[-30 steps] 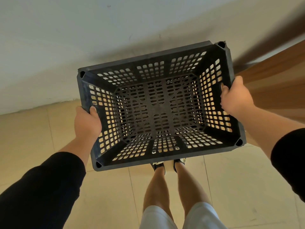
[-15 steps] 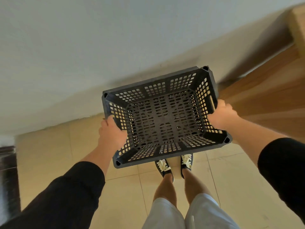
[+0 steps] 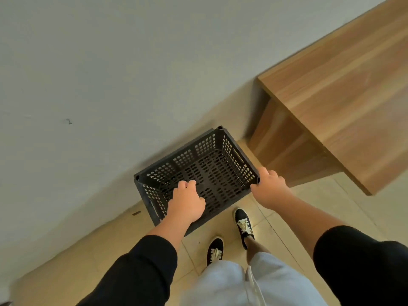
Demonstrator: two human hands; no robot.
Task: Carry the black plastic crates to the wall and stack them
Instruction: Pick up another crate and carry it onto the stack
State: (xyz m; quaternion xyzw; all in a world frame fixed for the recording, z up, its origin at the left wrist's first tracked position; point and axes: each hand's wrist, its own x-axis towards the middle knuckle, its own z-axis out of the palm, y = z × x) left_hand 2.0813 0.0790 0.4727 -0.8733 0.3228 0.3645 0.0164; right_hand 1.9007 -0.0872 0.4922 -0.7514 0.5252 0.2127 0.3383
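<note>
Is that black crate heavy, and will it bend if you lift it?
Probably light: the black crate is empty, its walls and floor mostly holes. Likely stiff, since thick rims and corner posts frame it. Its wide flat base makes tipping unlikely.

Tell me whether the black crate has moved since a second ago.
Yes. The black crate has gone down from mid-air to the floor tiles, against the wall beside the wooden desk.

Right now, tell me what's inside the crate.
The crate holds no cargo: only its perforated floor shows. The left hand covers the near-left part, so that patch can't be checked. The right hand is at the near-right corner.
</note>
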